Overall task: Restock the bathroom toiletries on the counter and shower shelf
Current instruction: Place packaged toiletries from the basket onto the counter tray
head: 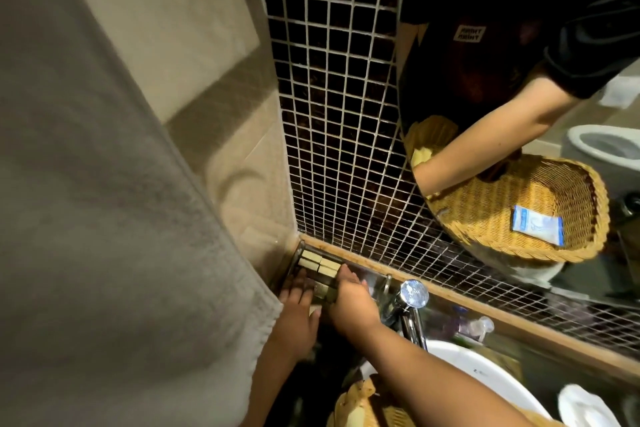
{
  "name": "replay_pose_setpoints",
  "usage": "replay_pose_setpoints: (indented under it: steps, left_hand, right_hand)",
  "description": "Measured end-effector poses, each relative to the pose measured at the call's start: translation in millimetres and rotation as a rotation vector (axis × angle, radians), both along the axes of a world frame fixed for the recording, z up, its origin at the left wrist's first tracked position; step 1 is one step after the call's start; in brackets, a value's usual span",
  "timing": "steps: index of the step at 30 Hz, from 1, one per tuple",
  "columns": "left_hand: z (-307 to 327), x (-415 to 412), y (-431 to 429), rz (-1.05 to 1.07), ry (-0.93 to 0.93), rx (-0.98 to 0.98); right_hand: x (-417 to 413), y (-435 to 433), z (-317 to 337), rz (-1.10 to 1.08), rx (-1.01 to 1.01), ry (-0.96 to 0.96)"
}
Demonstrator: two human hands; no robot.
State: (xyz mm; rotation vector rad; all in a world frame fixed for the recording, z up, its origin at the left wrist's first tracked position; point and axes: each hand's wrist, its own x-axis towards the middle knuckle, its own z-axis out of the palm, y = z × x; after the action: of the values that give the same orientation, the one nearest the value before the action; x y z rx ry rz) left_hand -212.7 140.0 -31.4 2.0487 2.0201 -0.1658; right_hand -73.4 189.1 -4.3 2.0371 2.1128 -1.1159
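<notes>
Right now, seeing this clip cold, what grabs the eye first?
Both hands, left hand and right hand, meet at the small pale boxes lined up in the corner tray at the foot of the dark mosaic wall, just left of the chrome faucet. At upper right a second person's arm holds a tilted wicker basket with a blue-and-white sachet inside. A grey towel fills the left side.

Dim warm light, glare on chrome tap [414,293], wide-angle bending at edges, slightly soft
</notes>
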Motion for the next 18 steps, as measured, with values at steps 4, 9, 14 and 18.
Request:
replay_pose_setpoints:
  steps: [4,9,14,18]
  left_hand:
    - [14.8,-2.4,-13.1,-0.002,-0.060,0.012]
    - [47.5,10.2,-33.0,0.006,-0.040,0.042]
    - [86.6,40.3,-47.3,-0.070,-0.048,0.059]
    - [114.4,74.8,-56.4,-0.131,-0.042,0.113]
  right_hand:
    - [9.4,-12.6,19.3,-0.002,0.002,-0.010]
    - [33.7,-44.1,52.3,0.017,0.098,-0.019]
    - [71.1,-79.1,86.9,0.146,0.257,-0.108]
    - [109.7,-104.5,106.8,0.132,0.355,-0.197]
